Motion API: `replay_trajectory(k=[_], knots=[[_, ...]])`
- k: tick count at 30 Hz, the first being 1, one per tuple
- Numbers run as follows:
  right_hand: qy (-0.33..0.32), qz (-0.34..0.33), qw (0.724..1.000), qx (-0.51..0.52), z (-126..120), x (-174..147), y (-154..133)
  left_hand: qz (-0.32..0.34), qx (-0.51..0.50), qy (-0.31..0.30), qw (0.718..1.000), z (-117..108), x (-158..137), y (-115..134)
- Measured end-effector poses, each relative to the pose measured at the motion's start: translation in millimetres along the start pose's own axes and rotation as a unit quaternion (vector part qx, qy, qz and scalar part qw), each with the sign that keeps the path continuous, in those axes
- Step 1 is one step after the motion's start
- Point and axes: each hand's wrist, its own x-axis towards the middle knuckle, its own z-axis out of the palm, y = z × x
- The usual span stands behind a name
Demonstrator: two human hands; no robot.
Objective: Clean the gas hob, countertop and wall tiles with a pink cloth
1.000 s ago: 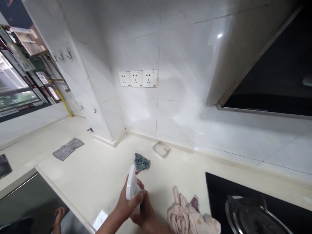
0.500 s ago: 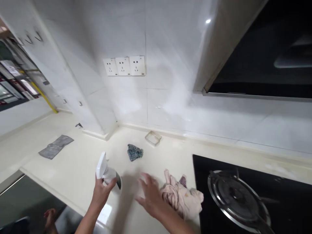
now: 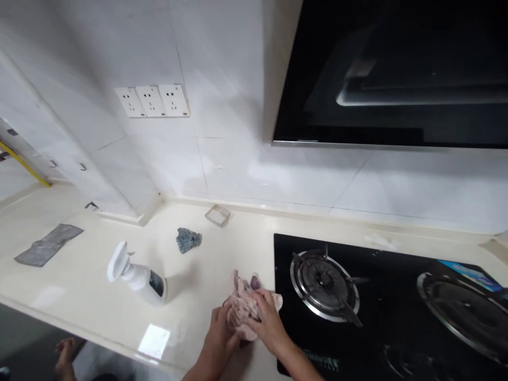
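A crumpled pink cloth (image 3: pixel 243 301) lies on the counter beside the stove's left edge, with both my hands on it. My left hand (image 3: pixel 220 333) grips its left side, fingers curled into the folds. From the right, my right hand (image 3: pixel 266 320) presses and clasps the cloth, its fingers closed over the top. To the left a white spray bottle (image 3: pixel 138 278) stands on the counter, its trigger head pointing left, with no hand on it. A small blue-grey rag (image 3: pixel 188 239) lies farther back.
A black gas stove (image 3: pixel 373 317) with two burners fills the right side, under a dark range hood (image 3: pixel 389 74). A clear shallow dish (image 3: pixel 218 215) sits by the wall. A grey cloth (image 3: pixel 50 245) lies far left. Another person's hand (image 3: pixel 65 353) shows at lower left.
My left hand has let go of the spray bottle and moved right onto the pink cloth. My right hand has also taken hold of the cloth. The view has turned right.
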Motion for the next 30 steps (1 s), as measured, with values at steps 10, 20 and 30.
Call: replay_trajectory(k=[10,20,30], knots=[[-0.097,0.067,0.992,0.037,-66.2,-43.6,36.1,-0.135,0.113,-0.095,0.98,6.1,36.8,38.0],[-0.134,0.04,0.99,-0.016,-79.1,-25.5,7.3,-0.017,0.151,-0.062,0.986,29.3,-1.3,81.0],[-0.114,0.075,0.99,0.02,-50.0,6.1,1.6,-0.062,0.126,0.115,0.983,25.9,-54.6,46.5]])
